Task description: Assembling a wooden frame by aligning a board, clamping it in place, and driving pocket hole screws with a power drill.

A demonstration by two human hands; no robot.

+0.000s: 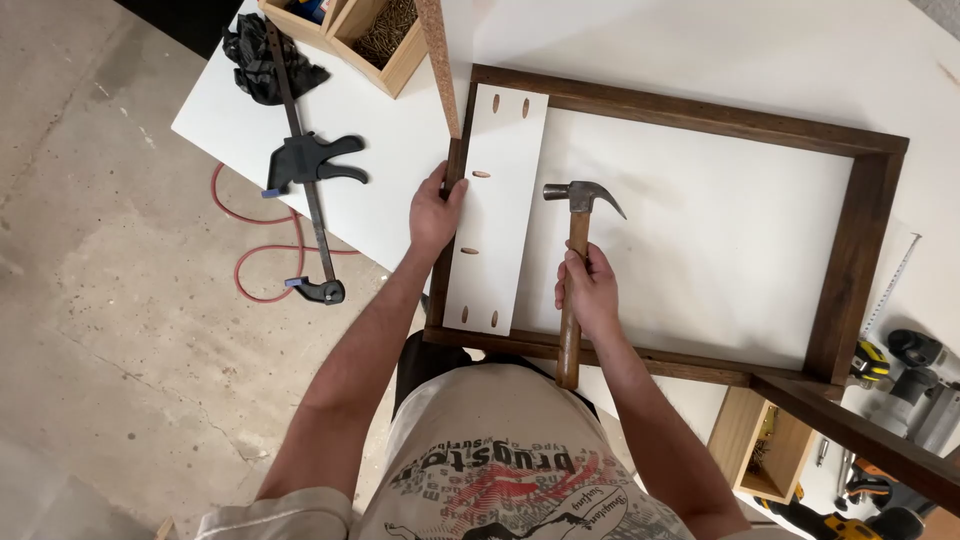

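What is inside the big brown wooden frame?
Inside the frame lies a white board with slanted holes, plus the hammer head held by the right hand. The left hand covers part of the frame's edge.

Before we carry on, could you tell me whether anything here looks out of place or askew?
Nothing looks damaged or spilled. One oddity: a red hose trails loose on the floor beside the table, under the edge where the bar clamp lies.

The right hand (588,290) holds a hammer (575,270) over a white board (497,210), and the left hand (436,212) grips the dark wooden frame (700,112).
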